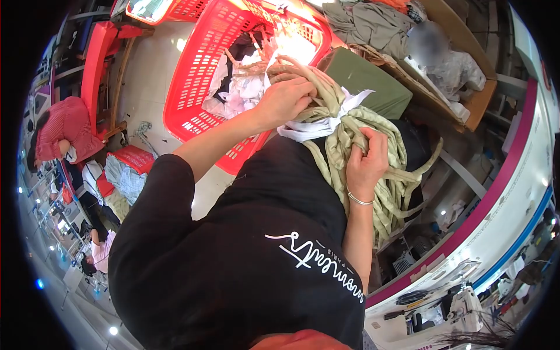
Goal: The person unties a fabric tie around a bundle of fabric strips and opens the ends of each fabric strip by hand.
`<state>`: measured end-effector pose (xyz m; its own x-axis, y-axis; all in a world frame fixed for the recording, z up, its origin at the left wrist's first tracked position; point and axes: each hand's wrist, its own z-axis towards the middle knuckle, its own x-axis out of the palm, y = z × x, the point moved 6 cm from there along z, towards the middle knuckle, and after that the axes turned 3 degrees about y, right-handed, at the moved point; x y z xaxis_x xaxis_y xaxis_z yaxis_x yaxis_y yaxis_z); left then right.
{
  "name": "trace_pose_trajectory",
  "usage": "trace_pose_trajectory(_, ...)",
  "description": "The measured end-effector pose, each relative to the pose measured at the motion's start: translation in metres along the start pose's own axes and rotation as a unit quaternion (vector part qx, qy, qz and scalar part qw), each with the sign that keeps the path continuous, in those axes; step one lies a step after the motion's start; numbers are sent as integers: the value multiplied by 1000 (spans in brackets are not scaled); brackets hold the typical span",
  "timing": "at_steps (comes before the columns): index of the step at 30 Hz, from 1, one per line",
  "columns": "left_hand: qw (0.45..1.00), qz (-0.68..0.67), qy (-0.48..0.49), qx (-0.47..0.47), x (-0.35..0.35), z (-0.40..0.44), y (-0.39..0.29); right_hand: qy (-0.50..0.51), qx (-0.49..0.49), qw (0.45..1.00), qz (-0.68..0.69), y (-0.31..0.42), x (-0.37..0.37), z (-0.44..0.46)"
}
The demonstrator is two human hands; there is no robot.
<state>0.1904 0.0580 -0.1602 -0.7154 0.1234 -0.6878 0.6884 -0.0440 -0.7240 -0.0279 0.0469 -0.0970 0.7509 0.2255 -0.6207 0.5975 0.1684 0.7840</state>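
A thick bundle of pale green fabric strips [337, 156] lies across my lap, its long ends looping down to the right. A white cloth strip [312, 129] is wrapped around its middle, with a loose end sticking up. My left hand [287, 104] is closed on the green strips just above the white band, fingertips curled under. Below the band, my right hand [367, 160] is closed on the strips with bent fingers, a bracelet on its wrist. The far ends of the bundle hang toward a red plastic basket [201, 73].
White and pink scraps [242, 93] lie in the basket. A dark green box [367, 79] stands behind the bundle, beside a cardboard box [475, 111] of cloth and plastic. At right is a white sewing table [496, 204]. Another person [67, 131] sits far left.
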Motion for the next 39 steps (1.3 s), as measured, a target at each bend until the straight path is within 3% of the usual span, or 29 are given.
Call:
trace_pose_trajectory(4, 998, -59, -1, 17, -7, 1, -8, -4, 4, 1000, -2, -3, 0, -4)
trace_pose_trajectory(7, 956, -236, 56, -166, -5, -7, -13, -1, 18, 1000, 2, -5, 1, -3)
trace_pose_trajectory(10, 983, -162, 61, -59, -3, -13, -33, 1, 16, 1000, -2, -7, 2, -1)
trace_pose_trajectory(11, 981, -139, 96, -90, 0, -16, -36, 6, 20, 1000, 0, -7, 2, 0)
trace_pose_trajectory(15, 997, 42, 23, 67, 8, -7, -26, 15, 17, 1000, -6, -8, 5, -1)
trace_pose_trajectory(20, 960, 208, -50, 182, -19, 19, -38, 23, 46, 998, -22, -13, 8, 1)
trace_pose_trajectory(24, 957, 250, 20, 148, -15, 26, -24, 22, 41, 999, -28, -13, 10, 1)
trace_pose_trajectory(27, 969, 196, 40, 144, -21, 34, -24, 29, 48, 998, -30, -14, 10, 1)
trace_pose_trajectory(33, 963, 184, -23, 195, -38, 29, -38, 25, 59, 997, -31, -16, 7, 1)
trace_pose_trajectory(36, 951, 134, 1, 278, -32, 3, -60, 28, 60, 997, -26, -17, 8, 2)
trace_pose_trajectory(39, 979, 127, -17, 161, -10, 1, -41, 30, 61, 997, -26, -18, 8, 1)
